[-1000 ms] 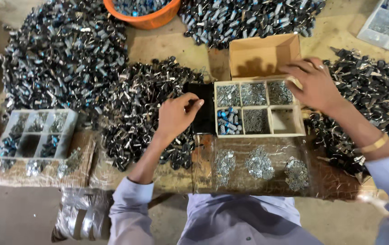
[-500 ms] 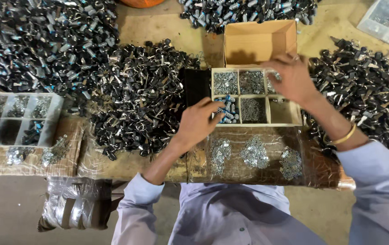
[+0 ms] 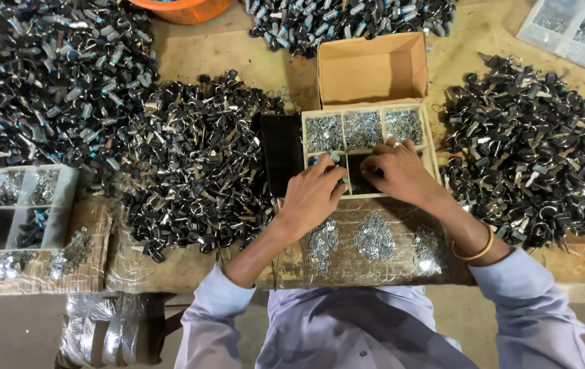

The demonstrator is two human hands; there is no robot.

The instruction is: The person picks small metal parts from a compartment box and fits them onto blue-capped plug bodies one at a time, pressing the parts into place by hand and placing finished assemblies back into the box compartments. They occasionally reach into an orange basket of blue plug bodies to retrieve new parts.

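We are bent over a worktop point(image 3: 238, 55) with both hands in a small wooden compartment tray point(image 3: 431, 147) that sits just in front of an open cardboard box point(image 3: 372, 68). Our left hand point(image 3: 314, 195) rests on the tray's near left cell, fingers curled down into it, and our right hand point(image 3: 398, 171) covers the near middle and right cells, fingers bent and pressed close together; whether either hand has pinched up a part we cannot tell, since the fingertips are hidden by the knuckles. The tray's far row holds three cells of small silvery metal pieces point(image 3: 363, 128), and a dark flat pad point(image 3: 281, 154) lies touching its left side. By our reading, the step in hand is picking or sorting small pieces within the near cells. The next move calls for a fine fingertip pinch and a clean lift, without knocking pieces across the thin dividers. A big heap of black and silver parts point(image 3: 190, 164) lies to the left, another heap point(image 3: 531, 150) to the right, and three little clusters of silvery pieces point(image 3: 374, 239) sit on the wrapped block nearest us.
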